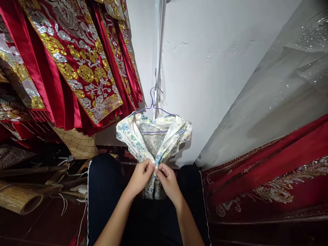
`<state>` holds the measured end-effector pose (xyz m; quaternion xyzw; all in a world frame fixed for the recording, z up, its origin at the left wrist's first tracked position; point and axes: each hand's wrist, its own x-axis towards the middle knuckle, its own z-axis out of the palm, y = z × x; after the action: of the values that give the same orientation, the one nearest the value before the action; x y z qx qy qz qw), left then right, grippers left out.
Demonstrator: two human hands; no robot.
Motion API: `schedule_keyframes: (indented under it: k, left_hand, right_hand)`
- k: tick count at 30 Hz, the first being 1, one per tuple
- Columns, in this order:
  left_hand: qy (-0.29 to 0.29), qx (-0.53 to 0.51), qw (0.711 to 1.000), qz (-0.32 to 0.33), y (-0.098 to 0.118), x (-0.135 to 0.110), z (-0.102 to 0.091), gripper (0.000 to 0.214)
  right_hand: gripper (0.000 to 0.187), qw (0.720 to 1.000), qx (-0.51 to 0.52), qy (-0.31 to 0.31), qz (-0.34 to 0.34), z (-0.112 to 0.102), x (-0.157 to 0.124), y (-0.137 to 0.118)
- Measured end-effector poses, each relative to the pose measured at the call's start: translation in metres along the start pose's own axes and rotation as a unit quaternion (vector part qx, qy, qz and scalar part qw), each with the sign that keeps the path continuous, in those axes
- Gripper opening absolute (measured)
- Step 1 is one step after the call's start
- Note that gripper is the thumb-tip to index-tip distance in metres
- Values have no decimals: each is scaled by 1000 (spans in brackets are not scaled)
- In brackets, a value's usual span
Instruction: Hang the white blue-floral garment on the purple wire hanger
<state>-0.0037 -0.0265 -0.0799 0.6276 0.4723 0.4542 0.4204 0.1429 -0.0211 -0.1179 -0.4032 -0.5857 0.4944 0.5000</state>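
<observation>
A white floral garment (169,138) with blue and yellow flowers hangs on a thin purple hanger (153,102) in front of me. Its collar lies open in a V, and the two front edges meet at chest level. My left hand (142,176) pinches the left front edge with thumb and fingers. Right beside it, my right hand (166,177) pinches the other edge, so the fingertips of both hands nearly touch. Whatever small fastening may be between the fingertips is hidden. Below my hands the lower part of the garment hangs down between my knees.
Red garments (87,68) with gold and silver embroidery hang at the left. A sheer, sparkling white fabric (271,85) and a red embroidered cloth (282,177) are at the right. A cut bamboo tube (23,200) and white cords lie at lower left. Behind stands a white wall (205,51).
</observation>
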Motion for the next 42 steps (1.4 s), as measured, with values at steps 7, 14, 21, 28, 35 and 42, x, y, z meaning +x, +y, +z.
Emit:
schedule_keyframes:
  k: [7, 14, 21, 28, 35, 42]
  left_hand:
    - [1, -150, 988, -47, -18, 1, 11, 34]
    - [44, -197, 979, -25, -12, -7, 17, 26]
    - [51, -15, 999, -10, 3, -14, 4, 24]
    - [25, -63, 998, -8, 12, -10, 7, 27]
    - [38, -234, 969, -62, 9, -12, 21, 26]
    - [84, -286, 949, -107, 14, -8, 7, 24]
  right_hand:
    - [26, 1000, -10, -8, 0, -2, -1, -2]
    - [24, 1000, -23, -9, -11, 6, -3, -9]
    - [21, 999, -36, -32, -15, 9, -5, -17]
    - [22, 998, -36, -34, -27, 1, -7, -17]
    - [16, 999, -35, -4, -19, 3, -9, -9]
    - [18, 998, -47, -35, -15, 11, -12, -14]
